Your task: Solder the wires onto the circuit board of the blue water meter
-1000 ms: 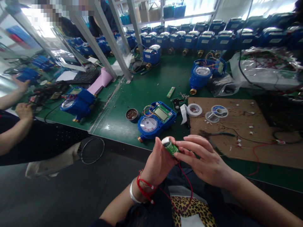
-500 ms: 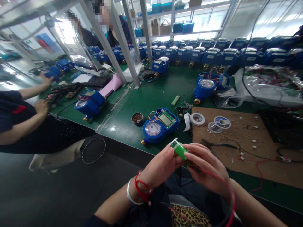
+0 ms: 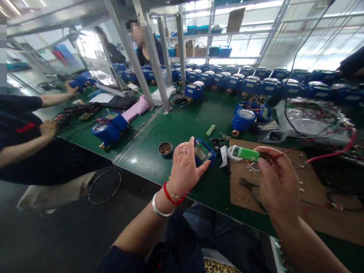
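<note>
My left hand point(image 3: 185, 161) lies over the blue water meter point(image 3: 212, 158), thumb and fingers spread around its display. It hides the meter's round dial; the small grey screen and part of the green circuit board show beside the fingers. Over the brown cardboard, my right hand point(image 3: 280, 182) pinches a green cylindrical battery point(image 3: 246, 154) by its wired end. Red and dark wires trail from it to the right. The battery is in the air, apart from the meter. Another small green piece point(image 3: 211, 130) rests on the table behind the meter.
A round tin point(image 3: 165, 149) stands left of the meter. Pliers point(image 3: 253, 189) and a white tape roll point(image 3: 233, 154) lie on the cardboard point(image 3: 237, 193). More blue meters point(image 3: 245, 116) line the back. A co-worker's hands point(image 3: 48, 129) are at the left; metal posts point(image 3: 156, 57) rise behind.
My hands have moved apart. The left has left the battery and gone forward onto the meter; the right has carried the battery rightward and up over the cardboard.
</note>
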### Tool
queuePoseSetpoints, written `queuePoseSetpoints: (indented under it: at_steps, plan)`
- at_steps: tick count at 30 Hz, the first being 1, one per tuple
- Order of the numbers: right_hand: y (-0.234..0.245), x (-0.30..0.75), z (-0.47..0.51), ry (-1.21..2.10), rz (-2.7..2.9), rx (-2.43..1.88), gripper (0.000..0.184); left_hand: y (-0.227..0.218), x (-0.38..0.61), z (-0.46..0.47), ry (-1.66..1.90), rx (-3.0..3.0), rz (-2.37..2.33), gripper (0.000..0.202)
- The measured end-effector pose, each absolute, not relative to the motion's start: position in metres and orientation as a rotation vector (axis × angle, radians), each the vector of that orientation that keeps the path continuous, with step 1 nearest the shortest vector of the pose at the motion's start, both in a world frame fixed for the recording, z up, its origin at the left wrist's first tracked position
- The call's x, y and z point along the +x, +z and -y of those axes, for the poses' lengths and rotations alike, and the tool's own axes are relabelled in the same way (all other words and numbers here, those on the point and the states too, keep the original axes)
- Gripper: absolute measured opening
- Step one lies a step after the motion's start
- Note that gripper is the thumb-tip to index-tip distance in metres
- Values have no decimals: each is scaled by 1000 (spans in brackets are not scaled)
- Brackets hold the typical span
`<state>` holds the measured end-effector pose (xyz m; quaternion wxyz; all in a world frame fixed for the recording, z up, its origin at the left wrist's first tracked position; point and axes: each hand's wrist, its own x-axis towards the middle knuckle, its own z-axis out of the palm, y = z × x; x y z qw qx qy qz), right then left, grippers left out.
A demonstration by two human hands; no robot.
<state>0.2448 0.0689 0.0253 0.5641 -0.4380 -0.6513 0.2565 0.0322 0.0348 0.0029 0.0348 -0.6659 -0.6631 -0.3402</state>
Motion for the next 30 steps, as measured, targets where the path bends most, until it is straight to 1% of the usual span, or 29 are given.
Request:
queuePoseSetpoints:
  at_steps: [3,5,9,11,14,19,24,30]
  plan:
    - [27,233,-85,728,1518,-1006,18,-1,31,-31,-1290,-1990,2095,86]
    - [27,223,-96,787,1518,-987,16,0,27,-27,-1556,-1912,2170,84]
    - [25,200,-121,821,1597,-949,22,2,18,-23,-2167,-1726,2242,70]
    - [24,187,-132,782,1696,-925,22,2,15,-22,-2346,-1640,2230,64]
    - [23,171,-144,688,1870,-886,20,0,13,-22,-2393,-1582,2217,57]
    - [22,153,-154,603,2129,-862,18,-3,13,-20,-2239,-1570,2147,49]
    - [25,149,-152,526,2241,-857,17,-5,11,-20,-2129,-1547,2148,49]
    - [28,153,-143,386,2341,-692,14,-7,12,-20,-2324,-1506,2183,48]
